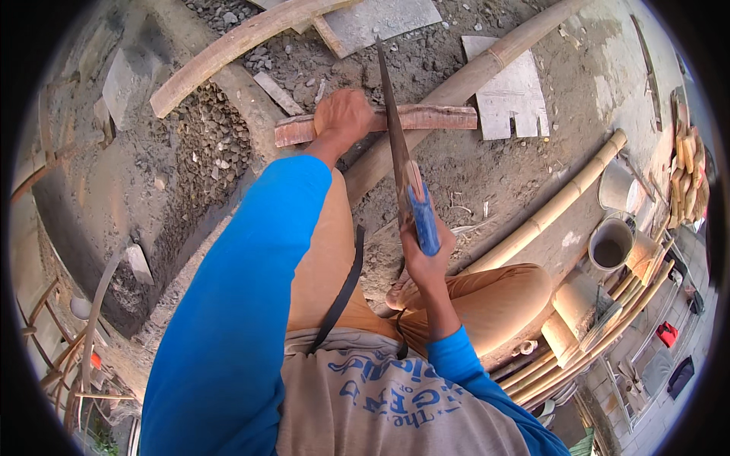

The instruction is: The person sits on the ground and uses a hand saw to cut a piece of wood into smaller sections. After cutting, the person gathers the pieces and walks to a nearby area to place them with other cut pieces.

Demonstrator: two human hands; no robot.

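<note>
My left hand (344,115) presses down on a short reddish-brown split piece of bamboo (437,118) that lies across a long thick bamboo pole (487,64). My right hand (426,254) grips the blue handle of a hand saw (395,129). The saw's narrow blade runs away from me and crosses the short piece just right of my left hand. Both sleeves are bright blue. My knees in tan trousers are bent below the work.
Dusty ground with gravel (213,137) at left. A curved wooden piece (228,49) and flat boards (509,91) lie beyond. More bamboo poles (563,201), two buckets (610,243) and cut bamboo sections (688,178) sit at right.
</note>
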